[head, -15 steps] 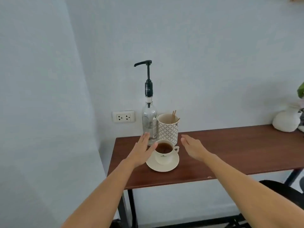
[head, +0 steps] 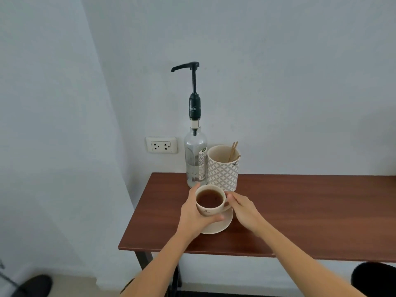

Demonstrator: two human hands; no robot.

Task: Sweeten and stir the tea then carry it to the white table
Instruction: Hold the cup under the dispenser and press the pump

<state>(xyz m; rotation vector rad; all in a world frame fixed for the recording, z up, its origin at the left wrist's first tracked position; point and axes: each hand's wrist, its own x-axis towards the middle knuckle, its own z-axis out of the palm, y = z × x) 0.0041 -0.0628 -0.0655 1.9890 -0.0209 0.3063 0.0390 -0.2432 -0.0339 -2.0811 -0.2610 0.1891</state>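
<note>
A person's left hand (head: 192, 213) cups the teacup (head: 211, 203) as the right hand (head: 244, 211) pinches its handle, steadying the full cup over its saucer (head: 222, 225) on the desk (head: 300, 211), the syrup pump bottle (head: 195, 155) at twelve o'clock.

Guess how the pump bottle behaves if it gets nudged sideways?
Probably tippy: the bottle is tall and narrow, and its pump stands high above the neck. It looks nearly empty, so likely light and easy to shove. It seems to be clear glass, so a fall could break it. The patterned cup right beside it might check a tip to that side.
</note>
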